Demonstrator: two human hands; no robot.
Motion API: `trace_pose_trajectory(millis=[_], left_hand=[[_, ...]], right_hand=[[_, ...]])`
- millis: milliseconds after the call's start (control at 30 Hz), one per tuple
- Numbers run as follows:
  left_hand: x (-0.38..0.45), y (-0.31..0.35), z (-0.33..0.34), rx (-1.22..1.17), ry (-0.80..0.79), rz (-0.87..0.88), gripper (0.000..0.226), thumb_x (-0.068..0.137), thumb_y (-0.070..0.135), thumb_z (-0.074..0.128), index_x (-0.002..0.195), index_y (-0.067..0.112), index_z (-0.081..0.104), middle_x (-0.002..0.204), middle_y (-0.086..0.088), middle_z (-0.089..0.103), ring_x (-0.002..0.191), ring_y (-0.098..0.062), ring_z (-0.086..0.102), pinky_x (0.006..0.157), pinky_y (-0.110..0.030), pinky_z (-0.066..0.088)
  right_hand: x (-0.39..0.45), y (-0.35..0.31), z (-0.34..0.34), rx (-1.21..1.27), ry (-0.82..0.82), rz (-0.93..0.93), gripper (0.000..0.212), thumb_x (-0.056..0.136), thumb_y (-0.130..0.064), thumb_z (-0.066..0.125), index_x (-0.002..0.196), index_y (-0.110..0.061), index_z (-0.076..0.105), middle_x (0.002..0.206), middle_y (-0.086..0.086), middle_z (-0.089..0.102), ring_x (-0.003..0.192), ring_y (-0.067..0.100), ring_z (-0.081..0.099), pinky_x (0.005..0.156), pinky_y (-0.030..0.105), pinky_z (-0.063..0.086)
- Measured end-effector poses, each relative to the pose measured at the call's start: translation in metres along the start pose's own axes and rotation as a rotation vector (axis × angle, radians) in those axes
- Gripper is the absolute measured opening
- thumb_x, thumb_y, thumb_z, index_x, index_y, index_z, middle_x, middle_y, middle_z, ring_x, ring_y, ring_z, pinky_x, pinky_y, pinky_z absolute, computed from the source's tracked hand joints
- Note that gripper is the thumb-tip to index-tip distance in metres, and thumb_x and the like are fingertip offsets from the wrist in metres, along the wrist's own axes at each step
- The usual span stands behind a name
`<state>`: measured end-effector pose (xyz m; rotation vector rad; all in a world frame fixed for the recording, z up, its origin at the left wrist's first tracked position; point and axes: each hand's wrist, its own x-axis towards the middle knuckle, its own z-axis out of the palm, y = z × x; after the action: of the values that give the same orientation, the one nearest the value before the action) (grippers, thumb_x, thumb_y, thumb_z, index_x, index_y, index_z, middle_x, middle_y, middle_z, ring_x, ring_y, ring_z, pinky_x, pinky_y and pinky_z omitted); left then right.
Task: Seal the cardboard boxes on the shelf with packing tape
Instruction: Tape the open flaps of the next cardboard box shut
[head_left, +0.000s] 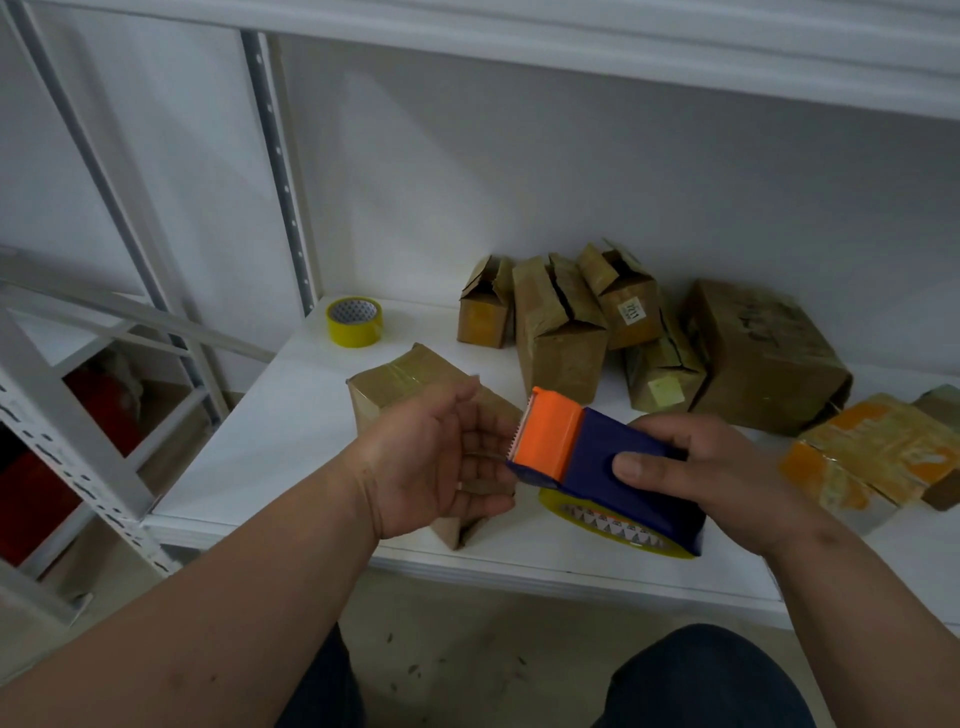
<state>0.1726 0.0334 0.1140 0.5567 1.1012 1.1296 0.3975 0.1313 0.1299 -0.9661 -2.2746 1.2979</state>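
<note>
**Tape dispenser held over a taped box at the shelf's front edge**

The right hand (717, 478) grips a tape dispenser (608, 467) by its dark blue body, thumb pressed on top and fingers curled round the far side. The dispenser's orange cutter head (550, 441), with a toothed blade along its front edge, points left. A roll of yellowish packing tape (613, 530) sits in the underside of the dispenser; its core shows a repeated triangular print, too small to read.

The left hand (441, 462) is open, palm turned toward the cutter, fingers relaxed and lightly bent, with the fingertips right at the blade end. Whether they pinch a tape end cannot be told.

Behind the left hand a cardboard box (410, 379) stands near the front of the white shelf (291, 415), clear tape across its top. Further back stands a cluster of unsealed boxes (561, 332) with flaps gaping; one small box (623, 306) bears a pale label with dark print that cannot be read. A larger carton (758, 353) to the right has faint dark scrawl on its top, illegible. At the far right lies a box wrapped in orange-yellow tape (872, 457).

A spare yellow tape roll (354, 321) lies at the shelf's back left corner, its core printed with a small dotted pattern. Dark trousers (701, 680) show below the shelf edge.
</note>
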Motion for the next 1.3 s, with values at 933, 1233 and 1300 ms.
trace_pose_trajectory(millis=[933, 1233, 1300], left_hand=[[0.0, 0.022, -0.015, 0.432, 0.322, 0.194, 0.009, 0.093, 0.001, 0.059, 0.086, 0.004, 0.065, 0.084, -0.016, 0.058, 0.077, -0.022, 0.058, 0.067, -0.036, 0.061], [0.001, 0.049, -0.023, 0.551, 0.351, 0.285, 0.015, 0.092, 0.0, 0.059, 0.079, 0.007, 0.064, 0.076, -0.01, 0.055, 0.068, -0.016, 0.057, 0.069, -0.036, 0.06], [-0.002, 0.058, -0.035, 0.545, 0.381, 0.31, 0.018, 0.092, 0.0, 0.059, 0.076, 0.007, 0.062, 0.076, -0.01, 0.052, 0.066, -0.016, 0.057, 0.07, -0.039, 0.061]], right_hand=[[0.01, -0.009, 0.018, -0.128, 0.011, -0.042, 0.045, 0.065, -0.061, 0.064, 0.094, -0.026, 0.066, 0.083, -0.008, 0.073, 0.07, 0.007, 0.069, 0.056, 0.015, 0.05], [0.01, -0.012, 0.015, -0.033, 0.014, -0.078, 0.052, 0.061, -0.065, 0.061, 0.093, -0.025, 0.065, 0.083, -0.009, 0.073, 0.07, 0.007, 0.069, 0.057, 0.013, 0.05], [0.008, -0.007, 0.012, -0.015, 0.014, -0.066, 0.055, 0.056, -0.067, 0.059, 0.092, -0.025, 0.066, 0.081, -0.01, 0.073, 0.067, 0.007, 0.069, 0.056, 0.012, 0.049]])
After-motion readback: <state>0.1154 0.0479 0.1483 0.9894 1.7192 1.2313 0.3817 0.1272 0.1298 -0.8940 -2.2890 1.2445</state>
